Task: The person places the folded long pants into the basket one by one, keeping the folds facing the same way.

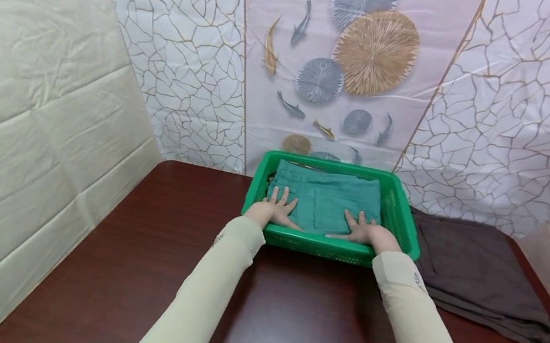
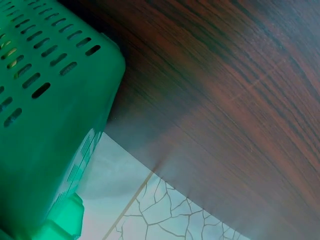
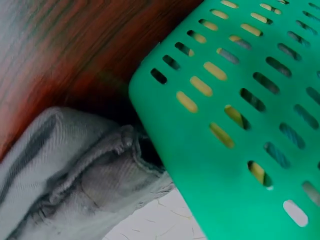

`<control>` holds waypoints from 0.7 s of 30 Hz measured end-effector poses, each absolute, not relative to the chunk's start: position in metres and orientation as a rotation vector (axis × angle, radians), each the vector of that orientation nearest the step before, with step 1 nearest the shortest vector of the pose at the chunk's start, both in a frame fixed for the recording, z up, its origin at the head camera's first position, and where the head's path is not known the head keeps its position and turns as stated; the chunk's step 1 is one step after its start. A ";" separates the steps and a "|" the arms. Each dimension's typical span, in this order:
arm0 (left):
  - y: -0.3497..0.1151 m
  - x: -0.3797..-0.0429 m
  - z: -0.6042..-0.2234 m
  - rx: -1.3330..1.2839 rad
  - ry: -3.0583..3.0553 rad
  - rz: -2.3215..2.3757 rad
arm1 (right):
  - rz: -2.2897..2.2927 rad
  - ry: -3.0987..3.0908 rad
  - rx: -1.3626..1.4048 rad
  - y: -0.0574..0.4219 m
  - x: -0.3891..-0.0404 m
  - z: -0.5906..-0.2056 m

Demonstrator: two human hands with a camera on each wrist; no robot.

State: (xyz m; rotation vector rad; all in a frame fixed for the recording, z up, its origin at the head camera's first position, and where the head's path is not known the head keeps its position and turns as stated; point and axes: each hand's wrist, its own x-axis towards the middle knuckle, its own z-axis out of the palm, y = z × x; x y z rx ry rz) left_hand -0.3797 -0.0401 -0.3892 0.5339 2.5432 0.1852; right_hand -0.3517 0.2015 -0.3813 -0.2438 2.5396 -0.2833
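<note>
A folded teal garment lies inside a green plastic basket with slotted walls. My left hand rests on the garment's near left part, its fingers spread. On the near right part my right hand presses down, also with spread fingers. Both wrists cross the basket's near rim. Neither hand shows in the wrist views; the left wrist view has the outside of the basket, and the right wrist view shows its slotted wall with yellow and teal cloth behind the slots.
A folded dark brown garment lies on the table right of the basket, close against it. The dark wood table ends at a patterned wall covering behind. Cream cloth hangs along the left side.
</note>
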 end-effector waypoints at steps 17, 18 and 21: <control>-0.045 -0.371 -0.374 0.579 2.630 0.332 | -0.445 2.537 -0.453 0.211 -0.352 -0.369; -0.047 -0.370 -0.372 0.622 2.635 0.329 | -0.450 2.544 -0.479 0.214 -0.350 -0.366; -0.056 -0.368 -0.366 0.757 2.681 0.317 | -0.450 2.586 -0.536 0.220 -0.344 -0.359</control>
